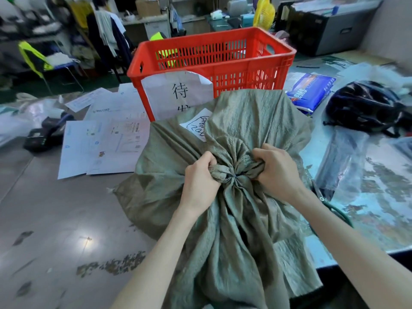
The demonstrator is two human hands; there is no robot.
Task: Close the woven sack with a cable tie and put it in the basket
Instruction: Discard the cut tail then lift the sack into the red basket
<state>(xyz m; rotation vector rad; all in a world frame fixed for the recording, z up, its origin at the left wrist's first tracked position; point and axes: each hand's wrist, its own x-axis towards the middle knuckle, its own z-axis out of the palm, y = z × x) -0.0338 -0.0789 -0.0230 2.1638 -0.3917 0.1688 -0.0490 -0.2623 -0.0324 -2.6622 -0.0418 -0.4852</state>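
Note:
A grey-green woven sack (245,121) lies on the table in front of me, with a white handwritten label (196,127) on top. Its mouth is bunched into a neck at the centre. My left hand (200,181) grips the gathered cloth on the left of the neck. My right hand (276,172) grips it on the right. A thin dark cable tie (234,175) circles the neck between my hands. The loose end of the sack fans out toward me. Just behind the sack stands the red slatted basket (223,68), bearing a paper sign (176,94).
Printed sheets (104,143) and a black handheld device (44,134) lie to the left. A dark helmet (365,108), a blue packet (310,90) and plastic bags lie to the right. Scissors (330,206) rest by my right forearm. A person stands at the far back.

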